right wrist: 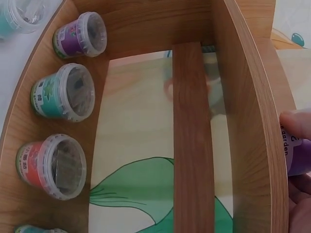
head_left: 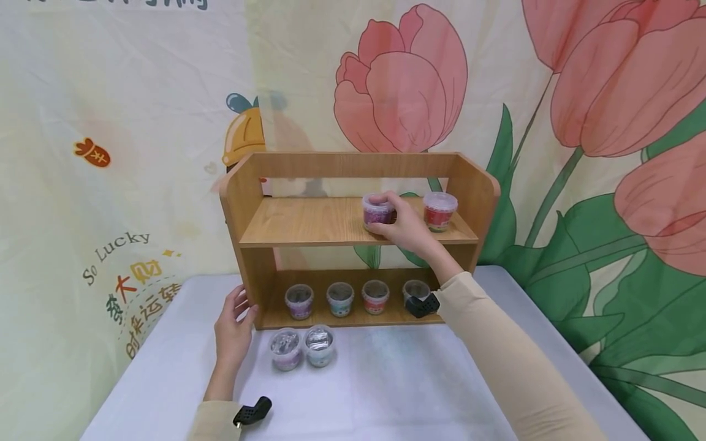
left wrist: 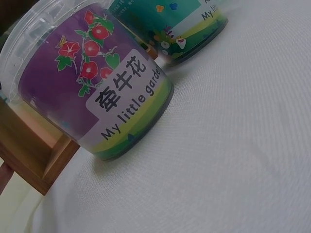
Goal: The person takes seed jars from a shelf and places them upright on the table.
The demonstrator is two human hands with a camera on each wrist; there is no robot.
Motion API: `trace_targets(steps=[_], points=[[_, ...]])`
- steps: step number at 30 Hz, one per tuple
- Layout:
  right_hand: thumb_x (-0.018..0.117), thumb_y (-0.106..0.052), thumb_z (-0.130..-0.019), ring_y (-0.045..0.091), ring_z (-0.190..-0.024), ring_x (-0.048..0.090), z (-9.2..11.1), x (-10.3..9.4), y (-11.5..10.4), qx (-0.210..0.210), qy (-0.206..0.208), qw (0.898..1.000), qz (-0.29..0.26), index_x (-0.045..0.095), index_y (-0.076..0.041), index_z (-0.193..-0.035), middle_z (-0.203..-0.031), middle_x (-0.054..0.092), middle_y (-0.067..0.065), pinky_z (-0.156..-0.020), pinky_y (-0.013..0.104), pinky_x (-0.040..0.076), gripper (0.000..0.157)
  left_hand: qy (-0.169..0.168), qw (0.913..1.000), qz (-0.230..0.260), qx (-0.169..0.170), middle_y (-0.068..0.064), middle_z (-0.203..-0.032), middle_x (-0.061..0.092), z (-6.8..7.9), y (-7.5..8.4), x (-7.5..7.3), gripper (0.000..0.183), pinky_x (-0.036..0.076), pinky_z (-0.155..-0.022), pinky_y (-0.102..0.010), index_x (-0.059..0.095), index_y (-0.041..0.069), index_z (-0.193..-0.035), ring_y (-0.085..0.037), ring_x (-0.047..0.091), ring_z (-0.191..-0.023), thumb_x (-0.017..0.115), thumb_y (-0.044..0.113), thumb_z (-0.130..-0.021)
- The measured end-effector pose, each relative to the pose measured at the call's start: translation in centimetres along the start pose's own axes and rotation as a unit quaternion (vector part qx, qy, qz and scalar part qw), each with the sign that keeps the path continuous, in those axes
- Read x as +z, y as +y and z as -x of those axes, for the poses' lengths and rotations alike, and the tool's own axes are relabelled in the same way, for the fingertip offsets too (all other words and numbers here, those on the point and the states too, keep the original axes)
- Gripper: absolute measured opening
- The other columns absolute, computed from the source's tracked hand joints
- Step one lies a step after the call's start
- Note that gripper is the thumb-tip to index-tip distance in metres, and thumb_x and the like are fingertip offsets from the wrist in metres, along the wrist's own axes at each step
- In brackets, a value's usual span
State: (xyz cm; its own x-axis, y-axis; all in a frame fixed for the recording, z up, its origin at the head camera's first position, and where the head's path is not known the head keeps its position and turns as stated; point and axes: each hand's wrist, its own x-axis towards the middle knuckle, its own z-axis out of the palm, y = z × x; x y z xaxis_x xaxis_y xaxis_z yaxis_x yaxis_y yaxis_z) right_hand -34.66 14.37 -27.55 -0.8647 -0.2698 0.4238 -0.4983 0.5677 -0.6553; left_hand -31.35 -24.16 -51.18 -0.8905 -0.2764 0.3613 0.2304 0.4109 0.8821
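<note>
On the upper board of a wooden shelf (head_left: 309, 222), my right hand (head_left: 405, 223) grips a purple plastic cup (head_left: 377, 211) with a clear lid, thumb and fingers on its sides. A red cup (head_left: 439, 212) stands to the right of it. My left hand (head_left: 234, 327) touches the shelf's left side panel near its foot. Beside that hand, a purple cup (head_left: 285, 350) and a teal cup (head_left: 320, 346) stand on the white cloth. The left wrist view shows the purple cup (left wrist: 97, 77) close up, with flowers and lettering on its label.
Along the lower board stand a purple cup (head_left: 299, 302), a teal cup (head_left: 340, 299), a red cup (head_left: 375, 297) and another cup (head_left: 416, 290) partly behind my right wrist. A white cloth (head_left: 397, 380) covers the table. Behind hangs a tulip-patterned curtain (head_left: 165, 153).
</note>
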Motion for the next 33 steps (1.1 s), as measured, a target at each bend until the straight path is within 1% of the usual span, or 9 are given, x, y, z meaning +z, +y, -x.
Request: trace_targets(steps=[4, 9, 14, 21, 28, 33], points=[[0.08, -0.014, -0.097, 0.034, -0.123, 0.062, 0.3, 0.3, 0.1, -0.007, 0.008, 1.0, 0.01, 0.057, -0.013, -0.144, -0.144, 0.059, 0.018, -0.105, 0.052, 0.057, 0.053, 0.002, 1.0, 0.001, 0.007, -0.021, -0.153, 0.057, 0.0, -0.2, -0.1, 0.059, 0.054, -0.108, -0.059, 0.042, 0.021, -0.16, -0.044, 0.058, -0.137, 0.064, 0.008, -0.107], [0.08, -0.014, -0.097, 0.034, -0.122, 0.062, 0.7, 0.5, 0.0, -0.014, 0.015, 1.0, 0.0, 0.057, -0.015, -0.144, -0.145, 0.058, 0.017, -0.105, 0.052, 0.058, 0.053, 0.003, 0.9999, 0.001, 0.013, -0.02, -0.152, 0.057, 0.0, -0.5, -0.2, 0.059, 0.054, -0.108, -0.059, 0.042, 0.021, -0.16, -0.044, 0.058, -0.137, 0.063, 0.008, -0.107], [0.08, -0.014, -0.097, 0.034, -0.121, 0.062, 1.1, 0.6, 0.1, -0.022, 0.017, 1.0, -0.003, 0.057, -0.015, -0.143, -0.145, 0.058, 0.015, -0.106, 0.052, 0.058, 0.052, 0.004, 0.9999, 0.003, 0.009, -0.02, -0.152, 0.057, 0.0, -0.5, -0.2, 0.059, 0.054, -0.108, -0.059, 0.043, 0.022, -0.16, -0.044, 0.059, -0.137, 0.064, 0.008, -0.106], [0.081, -0.014, -0.096, 0.035, -0.119, 0.065, 1.7, 0.3, -0.2, -0.024, 0.023, 0.999, 0.001, 0.058, -0.015, -0.142, -0.143, 0.06, 0.015, -0.103, 0.052, 0.06, 0.052, 0.0, 1.0, 0.006, 0.004, -0.02, -0.153, 0.056, -0.1, -0.1, 0.0, 0.059, 0.053, -0.11, -0.06, 0.042, 0.023, -0.161, -0.043, 0.057, -0.139, 0.063, 0.009, -0.107], [0.082, -0.015, -0.095, 0.035, -0.117, 0.066, 2.3, 0.1, -0.3, -0.03, 0.022, 0.999, 0.01, 0.058, -0.014, -0.141, -0.142, 0.061, 0.016, -0.102, 0.052, 0.06, 0.052, 0.0, 1.0, 0.008, 0.002, -0.02, -0.153, 0.056, 0.0, 0.0, 0.1, 0.059, 0.053, -0.11, -0.06, 0.043, 0.022, -0.16, -0.044, 0.058, -0.138, 0.063, 0.008, -0.107], [0.082, -0.014, -0.095, 0.035, -0.115, 0.067, 2.6, 0.1, -0.5, -0.032, 0.021, 0.999, 0.001, 0.058, -0.014, -0.141, -0.141, 0.061, 0.017, -0.099, 0.052, 0.061, 0.052, 0.002, 1.0, 0.008, 0.003, -0.02, -0.153, 0.057, 0.1, 0.0, 0.0, 0.059, 0.053, -0.109, -0.06, 0.043, 0.022, -0.16, -0.043, 0.058, -0.138, 0.064, 0.008, -0.107]])
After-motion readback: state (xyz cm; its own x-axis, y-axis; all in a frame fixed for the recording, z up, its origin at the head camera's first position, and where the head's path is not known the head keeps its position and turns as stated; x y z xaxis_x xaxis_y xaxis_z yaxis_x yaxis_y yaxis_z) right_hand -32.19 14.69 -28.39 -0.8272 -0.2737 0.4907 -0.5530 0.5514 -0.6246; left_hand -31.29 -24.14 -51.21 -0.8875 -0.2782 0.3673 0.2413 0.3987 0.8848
